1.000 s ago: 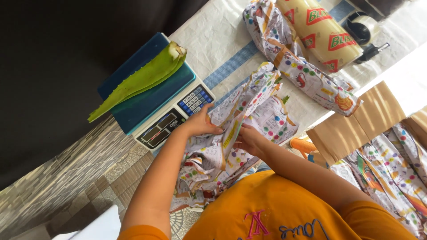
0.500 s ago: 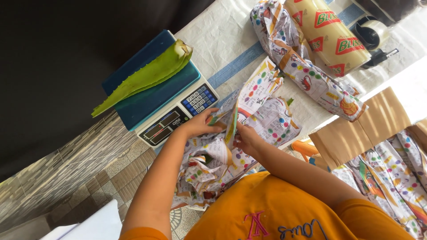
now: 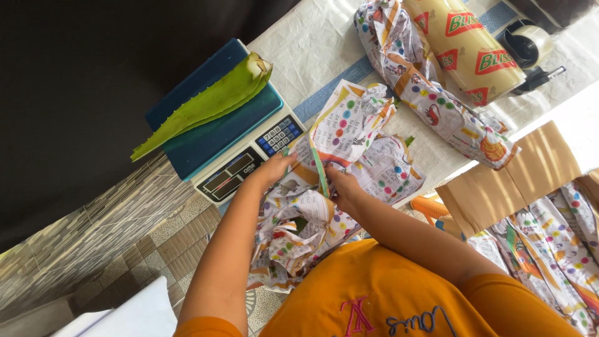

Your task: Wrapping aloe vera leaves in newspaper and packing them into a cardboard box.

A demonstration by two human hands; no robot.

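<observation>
At the near table edge: printed paper bundle point(image 3: 324, 187), beside the scale point(image 3: 249, 156).
Left hand point(image 3: 274, 171): pinching the paper's left side.
Right hand point(image 3: 343, 190): gripping its middle fold.
Far left: aloe leaf point(image 3: 206, 106) on the scale.

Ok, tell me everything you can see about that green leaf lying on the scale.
The green leaf is long, thick and fleshy, like an aloe leaf, tapering from a wide, pale cut end to a thin point. Small teeth line its edges. It lies flat and diagonal on the blue platform of the scale, its tip overhanging the platform's edge. Nothing but the scale touches it; both hands are off it.
</observation>
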